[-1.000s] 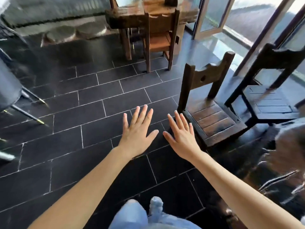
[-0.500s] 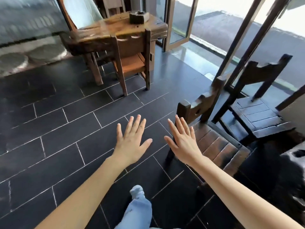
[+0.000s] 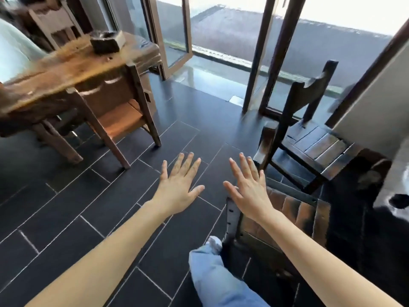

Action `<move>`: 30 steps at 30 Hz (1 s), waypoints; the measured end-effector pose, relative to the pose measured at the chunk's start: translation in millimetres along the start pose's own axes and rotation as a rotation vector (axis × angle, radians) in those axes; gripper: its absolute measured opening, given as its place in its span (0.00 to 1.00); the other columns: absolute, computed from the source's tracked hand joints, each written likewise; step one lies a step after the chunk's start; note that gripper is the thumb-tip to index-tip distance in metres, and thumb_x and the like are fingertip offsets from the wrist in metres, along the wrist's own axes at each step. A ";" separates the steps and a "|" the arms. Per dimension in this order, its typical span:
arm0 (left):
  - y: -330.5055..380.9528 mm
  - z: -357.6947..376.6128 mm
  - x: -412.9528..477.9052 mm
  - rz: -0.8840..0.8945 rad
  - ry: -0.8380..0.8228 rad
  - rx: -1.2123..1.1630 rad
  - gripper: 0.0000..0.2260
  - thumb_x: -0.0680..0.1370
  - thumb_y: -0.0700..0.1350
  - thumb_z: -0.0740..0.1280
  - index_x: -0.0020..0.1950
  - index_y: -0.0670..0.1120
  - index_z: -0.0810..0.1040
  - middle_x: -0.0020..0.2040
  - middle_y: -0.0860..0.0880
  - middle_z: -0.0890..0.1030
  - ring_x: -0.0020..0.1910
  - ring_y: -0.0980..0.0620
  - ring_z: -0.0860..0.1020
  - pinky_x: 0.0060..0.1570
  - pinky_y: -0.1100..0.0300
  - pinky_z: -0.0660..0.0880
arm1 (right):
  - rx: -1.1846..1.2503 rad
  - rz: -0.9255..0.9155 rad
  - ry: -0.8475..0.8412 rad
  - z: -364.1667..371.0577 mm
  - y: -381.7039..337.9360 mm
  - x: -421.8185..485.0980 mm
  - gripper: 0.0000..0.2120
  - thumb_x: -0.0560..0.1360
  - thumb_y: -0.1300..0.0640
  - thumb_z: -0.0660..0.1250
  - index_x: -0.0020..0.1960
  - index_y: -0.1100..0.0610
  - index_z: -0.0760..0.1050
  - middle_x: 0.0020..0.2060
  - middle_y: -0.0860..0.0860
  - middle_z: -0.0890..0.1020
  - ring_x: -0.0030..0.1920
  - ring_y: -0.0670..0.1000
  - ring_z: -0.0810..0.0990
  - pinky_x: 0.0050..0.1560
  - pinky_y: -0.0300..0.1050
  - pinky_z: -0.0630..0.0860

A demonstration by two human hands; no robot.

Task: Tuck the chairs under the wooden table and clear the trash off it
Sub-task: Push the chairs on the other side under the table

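Observation:
The wooden table (image 3: pixel 66 69) stands at the upper left, with a dark square ashtray-like object (image 3: pixel 106 42) on top. One brown chair (image 3: pixel 124 107) is pushed partly under its near side. A slatted chair (image 3: pixel 287 213) stands right below my right hand, its backrest post (image 3: pixel 263 145) just beyond my fingers. A second dark chair (image 3: pixel 309 134) stands farther right by the glass door. My left hand (image 3: pixel 179 185) hovers over the floor, fingers spread, holding nothing. My right hand (image 3: pixel 250 187) is also open, above the near chair's seat edge.
Black floor tiles (image 3: pixel 88 207) fill the middle. Open glass doors (image 3: pixel 174 36) and dark door posts (image 3: pixel 274 52) are ahead. Another chair back (image 3: pixel 55 25) shows behind the table. My jeans leg (image 3: pixel 212 275) steps forward at the bottom. A blurred dark and white shape (image 3: pixel 396 191) sits far right.
I have walked forward and turned right; the table and chairs are closer and the table has slid left. Both hands stay open and outstretched, the right now over the near chair.

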State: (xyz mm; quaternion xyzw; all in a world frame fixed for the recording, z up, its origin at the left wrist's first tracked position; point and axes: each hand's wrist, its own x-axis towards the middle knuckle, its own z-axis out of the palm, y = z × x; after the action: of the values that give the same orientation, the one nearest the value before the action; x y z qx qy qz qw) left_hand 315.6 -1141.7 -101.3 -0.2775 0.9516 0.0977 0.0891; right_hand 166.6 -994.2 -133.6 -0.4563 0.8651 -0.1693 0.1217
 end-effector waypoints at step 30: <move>177.2 6.9 456.8 1.286 -0.432 0.571 0.26 0.78 0.60 0.57 0.75 0.55 0.61 0.79 0.53 0.51 0.78 0.49 0.43 0.74 0.45 0.42 | 0.270 1.508 0.229 18.8 71.2 138.4 0.29 0.80 0.42 0.53 0.77 0.49 0.50 0.78 0.50 0.48 0.78 0.53 0.44 0.73 0.64 0.46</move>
State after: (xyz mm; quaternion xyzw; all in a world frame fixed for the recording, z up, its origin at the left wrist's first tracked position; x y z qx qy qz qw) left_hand -159.5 -1226.9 -186.0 0.3951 0.8758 -0.0687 0.2686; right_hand 43.5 -1075.1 -187.4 0.2951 0.9210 -0.1908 0.1683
